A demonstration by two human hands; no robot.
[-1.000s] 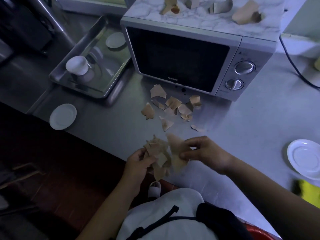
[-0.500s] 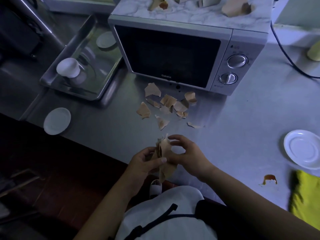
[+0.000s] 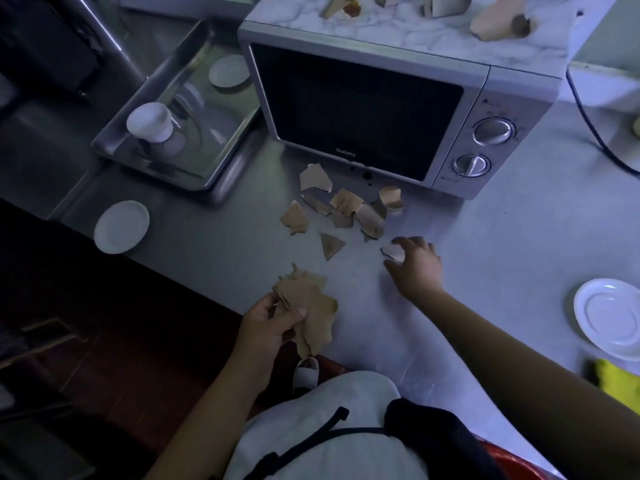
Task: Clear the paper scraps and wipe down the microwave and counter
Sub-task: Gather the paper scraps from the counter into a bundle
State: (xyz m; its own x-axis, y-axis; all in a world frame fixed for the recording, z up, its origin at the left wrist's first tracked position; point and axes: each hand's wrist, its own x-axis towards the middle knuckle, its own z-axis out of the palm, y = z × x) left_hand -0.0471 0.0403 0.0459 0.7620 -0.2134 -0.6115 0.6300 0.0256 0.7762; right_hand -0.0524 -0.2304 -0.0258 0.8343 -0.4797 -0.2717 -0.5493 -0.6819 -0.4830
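A silver microwave with a dark glass door stood on a grey steel counter. Torn brown paper scraps lay loose on the counter just in front of its door, and more scraps sat on its marble-patterned top. In front of the microwave, the left hand gripped a bundle of gathered scraps, fingers curled round it. The right hand reached to a small pale scrap, fingers and thumb spread and arched over it, not closed. Left of the microwave, a shallow steel tray held a white cup and a small white disc. A white saucer lay on the counter near that tray. To the microwave's right were a white plate and a yellow cloth.
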